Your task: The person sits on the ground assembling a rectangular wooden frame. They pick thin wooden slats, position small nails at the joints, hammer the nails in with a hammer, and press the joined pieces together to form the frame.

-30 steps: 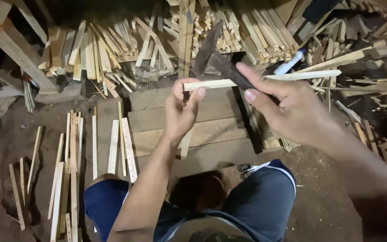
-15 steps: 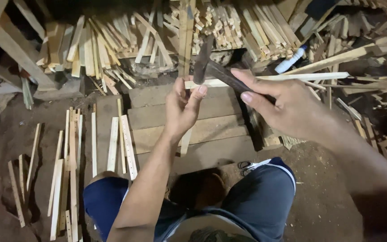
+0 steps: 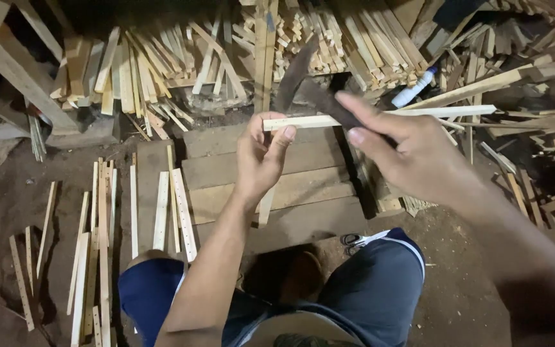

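Here, much is hard to read: the blade [image 3: 303,87] of the dark tool blurs against the heap of sticks [image 3: 329,45] behind it, and its handle is buried in the right hand [image 3: 419,157], whose fingers are closed round it (the grip itself is hidden by the knuckles). The right forearm runs off the lower right corner of the view. The left hand [image 3: 261,157] pinches the near end of a long pale strip [image 3: 380,117] between thumb and fingertips; the strip lies level, out to the right, passing behind the right hand, above the far edge of the plank bench [image 3: 271,186]. A second thin strip hangs down below the left palm, partly covered by it.

Round about, cut strips [image 3: 162,205] lie in rows on the left edge of the bench and on the dirt floor [image 3: 8,193] beside it. A white bottle [image 3: 412,91] rests among scrap wood at the right. Blue shorts [image 3: 380,289] fill the bottom. The bench middle lies bare under the hands.
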